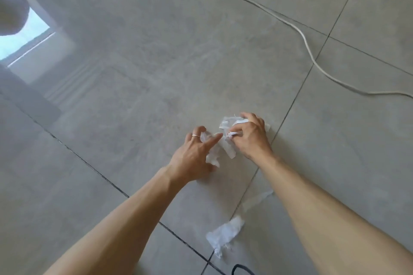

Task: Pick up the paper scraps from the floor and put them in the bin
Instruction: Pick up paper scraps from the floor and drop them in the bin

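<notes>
floor tiles (pixel 156 51), glossy grey, carry a white cable (pixel 300 32).

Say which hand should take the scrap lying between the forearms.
Left, probably. The right hand clutches a wad; the left hand looks freer, index finger straight, and the scrap favours neither side.

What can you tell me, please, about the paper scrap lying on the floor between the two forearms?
The paper scrap is white, crumpled and torn, with ragged edges and a thin tail at its near end. It lies loose on the grey tiled floor, near where dark grout lines cross. Neither the left hand nor the right hand touches it; both work farther off at other scraps.
</notes>
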A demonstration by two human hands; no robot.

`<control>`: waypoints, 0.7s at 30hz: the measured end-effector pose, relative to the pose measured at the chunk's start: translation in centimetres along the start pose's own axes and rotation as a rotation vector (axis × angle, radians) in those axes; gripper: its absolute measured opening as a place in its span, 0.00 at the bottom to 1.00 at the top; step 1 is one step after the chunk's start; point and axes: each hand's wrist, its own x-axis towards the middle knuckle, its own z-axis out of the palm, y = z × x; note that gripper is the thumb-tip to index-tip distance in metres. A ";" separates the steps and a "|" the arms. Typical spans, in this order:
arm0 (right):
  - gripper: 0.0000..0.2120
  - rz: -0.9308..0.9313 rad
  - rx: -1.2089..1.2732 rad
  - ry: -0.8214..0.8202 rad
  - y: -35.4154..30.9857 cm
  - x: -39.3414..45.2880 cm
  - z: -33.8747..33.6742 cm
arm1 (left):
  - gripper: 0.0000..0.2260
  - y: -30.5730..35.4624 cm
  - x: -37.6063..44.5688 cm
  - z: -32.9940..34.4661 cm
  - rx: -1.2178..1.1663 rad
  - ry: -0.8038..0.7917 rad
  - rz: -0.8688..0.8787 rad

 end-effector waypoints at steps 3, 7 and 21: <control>0.09 -0.009 0.032 -0.016 -0.1 -0.6 -0.1 | 0.25 0.0 1.0 0.2 -0.064 0.046 0.027; 0.09 0.112 0.161 -0.032 0.3 -2.7 -0.3 | 0.11 0.0 0.4 1.4 -0.197 0.177 -0.050; 0.07 0.118 0.348 -0.063 -7.7 -10.8 -12.7 | 0.02 5.8 -9.5 -10.9 -0.328 0.236 -0.363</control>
